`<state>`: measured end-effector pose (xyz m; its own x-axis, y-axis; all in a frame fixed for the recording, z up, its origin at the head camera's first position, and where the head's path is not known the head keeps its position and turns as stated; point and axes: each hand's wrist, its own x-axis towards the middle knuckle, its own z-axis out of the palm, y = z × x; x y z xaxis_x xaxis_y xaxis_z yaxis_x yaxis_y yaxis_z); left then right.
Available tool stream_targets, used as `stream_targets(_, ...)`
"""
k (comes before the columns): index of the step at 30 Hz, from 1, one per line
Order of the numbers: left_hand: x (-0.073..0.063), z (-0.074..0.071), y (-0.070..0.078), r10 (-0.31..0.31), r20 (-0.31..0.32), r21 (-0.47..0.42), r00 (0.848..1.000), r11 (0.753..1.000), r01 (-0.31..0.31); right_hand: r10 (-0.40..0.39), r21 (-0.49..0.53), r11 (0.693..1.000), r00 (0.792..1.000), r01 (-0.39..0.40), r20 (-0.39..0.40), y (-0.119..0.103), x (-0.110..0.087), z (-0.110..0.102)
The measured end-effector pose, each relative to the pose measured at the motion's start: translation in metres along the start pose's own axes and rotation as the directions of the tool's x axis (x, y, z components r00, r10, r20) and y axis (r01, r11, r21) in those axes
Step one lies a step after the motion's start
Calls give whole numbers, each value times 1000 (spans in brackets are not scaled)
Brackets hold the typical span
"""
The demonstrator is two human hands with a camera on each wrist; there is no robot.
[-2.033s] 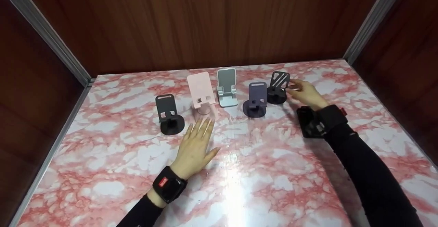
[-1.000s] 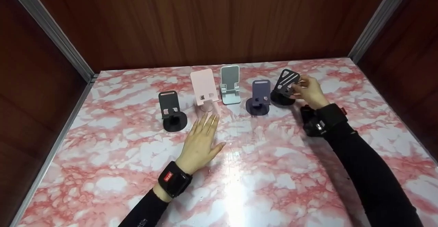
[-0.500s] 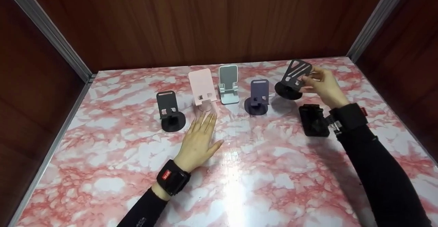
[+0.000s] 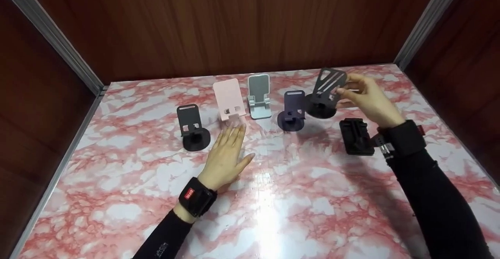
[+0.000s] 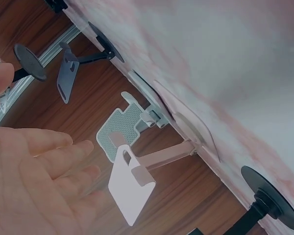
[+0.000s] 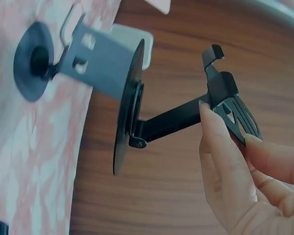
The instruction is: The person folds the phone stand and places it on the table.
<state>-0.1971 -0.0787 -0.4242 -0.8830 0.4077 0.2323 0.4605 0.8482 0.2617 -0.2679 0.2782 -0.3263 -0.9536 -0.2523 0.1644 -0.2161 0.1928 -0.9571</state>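
Note:
My right hand pinches a black phone stand with diagonal slots by the edge of its plate. In the right wrist view the stand's round base is off the table, with thumb and fingers at the slotted plate. My left hand lies with fingers straight, its fingertips overlapping the foot of the pink phone stand in the head view. Left of it stands a black phone stand on a round base. A white and grey phone stand and a dark purple phone stand stand upright toward the middle.
A folded black stand lies flat on the table, near my right wrist. The red and white marbled table is bordered by a brown wood-grain back wall and side walls with metal corner strips.
My right hand took hold of the slotted black stand, raised it to the right, then shifted it slightly back left. The left hand stays almost in place.

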Motion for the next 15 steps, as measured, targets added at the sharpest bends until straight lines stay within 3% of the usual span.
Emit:
stream_targets(5,6,-3,4,-17,18,-59,1000,998,18,-24,-41,999,998,26,50,1,-2,16)
stream_targets(15,19,-6,8,-35,59,-251,998,967,49,-49,50,998,988,42,150,7,-7,48)
